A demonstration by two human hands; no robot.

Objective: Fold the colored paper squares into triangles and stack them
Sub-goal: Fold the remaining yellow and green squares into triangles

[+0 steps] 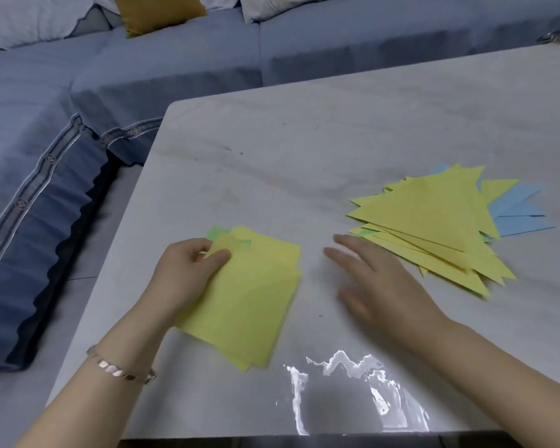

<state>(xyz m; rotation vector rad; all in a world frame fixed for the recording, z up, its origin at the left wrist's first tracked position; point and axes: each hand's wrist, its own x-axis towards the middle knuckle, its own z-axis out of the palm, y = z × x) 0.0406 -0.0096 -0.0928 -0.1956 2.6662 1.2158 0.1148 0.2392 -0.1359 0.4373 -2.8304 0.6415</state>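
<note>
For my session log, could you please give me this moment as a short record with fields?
surface: pale table, blue sofa behind
unfolded stack: yellow squares, green sheet peeking out at far corner
left hand: pinches top square's far corner
right hand: open, blurred, over table between the piles
folded pile: yellow triangles over blue triangles, loosely fanned, on the right

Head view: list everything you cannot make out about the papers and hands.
All in the head view:
- Yellow squares: sheet count hidden; the top sheet covers the rest.
- Triangle pile: count and lower colours hidden by the top yellow triangles.
- Right hand: motion-blurred; contact with the table unclear.
- Left hand: pinches a sheet corner, which hides some fingertips.
- Shiny object: cut off by the right edge.
</note>
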